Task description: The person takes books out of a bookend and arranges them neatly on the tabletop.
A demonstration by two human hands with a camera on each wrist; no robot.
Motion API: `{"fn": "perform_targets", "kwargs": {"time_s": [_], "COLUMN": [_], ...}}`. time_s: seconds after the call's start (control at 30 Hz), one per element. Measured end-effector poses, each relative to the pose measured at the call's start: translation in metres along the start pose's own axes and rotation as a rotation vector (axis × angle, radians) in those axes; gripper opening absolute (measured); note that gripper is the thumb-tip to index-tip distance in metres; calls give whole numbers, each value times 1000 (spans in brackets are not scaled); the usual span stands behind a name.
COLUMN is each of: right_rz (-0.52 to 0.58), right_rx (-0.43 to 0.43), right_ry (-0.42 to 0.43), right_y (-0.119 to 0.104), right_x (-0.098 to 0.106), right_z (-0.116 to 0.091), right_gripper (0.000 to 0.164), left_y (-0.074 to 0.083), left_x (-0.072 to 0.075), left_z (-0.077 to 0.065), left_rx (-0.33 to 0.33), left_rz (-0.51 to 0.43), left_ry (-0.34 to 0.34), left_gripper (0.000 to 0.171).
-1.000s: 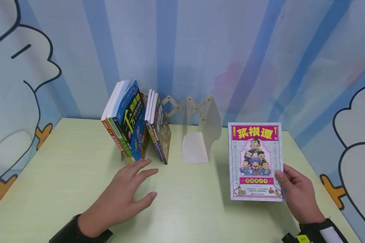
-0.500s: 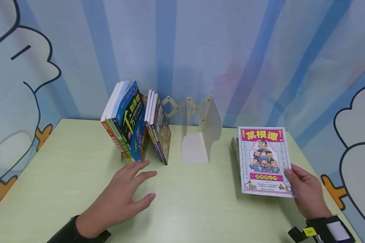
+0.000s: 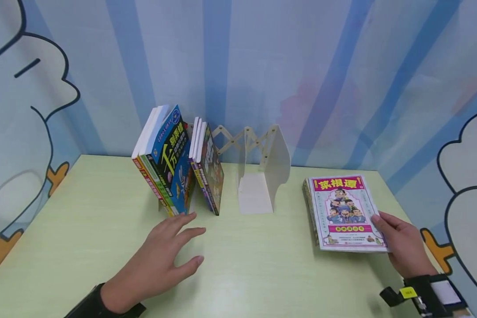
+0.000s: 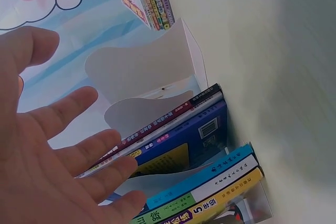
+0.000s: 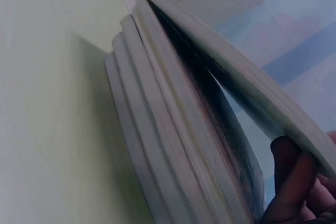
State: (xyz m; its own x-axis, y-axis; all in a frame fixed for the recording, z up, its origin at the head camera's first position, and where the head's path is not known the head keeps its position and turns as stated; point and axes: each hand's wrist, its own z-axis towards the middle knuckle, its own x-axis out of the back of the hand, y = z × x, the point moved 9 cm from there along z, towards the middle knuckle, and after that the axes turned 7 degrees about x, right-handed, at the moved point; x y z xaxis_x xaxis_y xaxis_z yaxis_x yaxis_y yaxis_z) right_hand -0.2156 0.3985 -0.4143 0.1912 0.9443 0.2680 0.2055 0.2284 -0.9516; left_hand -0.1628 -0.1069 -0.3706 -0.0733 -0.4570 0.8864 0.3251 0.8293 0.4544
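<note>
A pink-and-white book (image 3: 347, 216) with cartoon figures on its cover is in my right hand (image 3: 403, 243), thumb on the cover and fingers beneath its right side. It lies over a stack of several books (image 5: 173, 114). In the right wrist view, the held book slants up from the stack, with a wedge-shaped gap between them on the hand's side. My left hand (image 3: 159, 256) has its fingers spread and holds nothing. It is just in front of the blue-covered book (image 3: 171, 159) and the others leaning with it in a white expandable book rack (image 3: 276, 163).
Thinner books (image 3: 208, 172) lean in the rack's middle section. To their right, the rack has a bare white base plate (image 3: 256, 194). The pale table (image 3: 254, 274) ends at a blue striped backdrop (image 3: 246, 57) behind the rack.
My right hand has moved the pink-and-white book rightward and lowered it onto the stack, tilting it flatter. The left hand has stayed almost still.
</note>
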Motion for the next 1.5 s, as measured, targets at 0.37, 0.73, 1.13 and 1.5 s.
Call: {"fn": "perform_targets", "kwargs": {"time_s": [0.37,0.73,1.13,1.5], "right_rz": [-292,-546,-657,-628], "right_rx": [-44,36,309,573], "right_ry": [77,111,0,-202], "right_y": [-1,-14,-40,-64], "right_x": [8,1,-39,-98], "right_z": [1,-14,-36,-65], "right_gripper": [76,69,55,43], "left_y": [3,2,4,2], "left_x": [-5,-11,-8,-13], "left_z": [-3,-4,-6,-5], "left_rx": [-40,-32,-57,-33], "left_rz": [-26,-43,-41,-70], "left_ry": [-30,-43,14,-2], "left_gripper": [46,47,56,58]}}
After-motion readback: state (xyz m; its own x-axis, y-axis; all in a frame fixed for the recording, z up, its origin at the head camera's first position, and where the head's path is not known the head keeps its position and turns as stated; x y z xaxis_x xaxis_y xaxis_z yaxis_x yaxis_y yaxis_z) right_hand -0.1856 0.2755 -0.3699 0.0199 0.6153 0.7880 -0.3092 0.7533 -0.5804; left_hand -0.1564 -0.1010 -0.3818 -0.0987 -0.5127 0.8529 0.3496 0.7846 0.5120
